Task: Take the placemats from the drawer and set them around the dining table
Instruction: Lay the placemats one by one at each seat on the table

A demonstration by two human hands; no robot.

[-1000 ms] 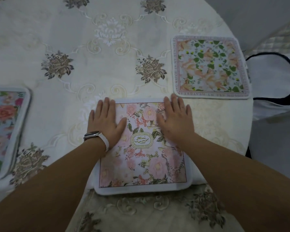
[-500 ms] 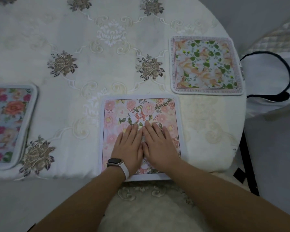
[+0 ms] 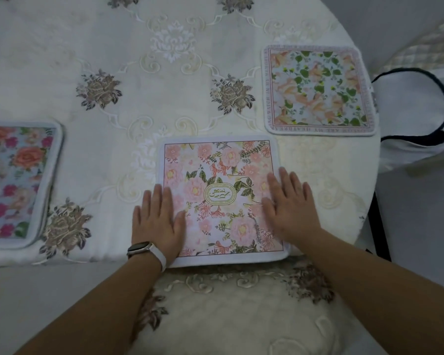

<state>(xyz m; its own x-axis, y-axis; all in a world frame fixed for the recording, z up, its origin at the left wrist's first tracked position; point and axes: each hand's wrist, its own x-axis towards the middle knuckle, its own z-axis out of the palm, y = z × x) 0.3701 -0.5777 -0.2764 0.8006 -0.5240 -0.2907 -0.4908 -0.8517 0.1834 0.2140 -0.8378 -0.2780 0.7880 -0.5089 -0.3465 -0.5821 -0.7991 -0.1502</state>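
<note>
On table's near edge, pink placemat (image 3: 223, 198) lies flat; left hand (image 3: 157, 221) and right hand (image 3: 291, 210) pressed on its sides, fingers flat, grasping nothing

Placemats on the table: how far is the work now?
Done: the green-leaf placemat and rose placemat lie flat. In hand: left hand and right hand press the pink placemat flat. Remaining seats are out of view.
</note>
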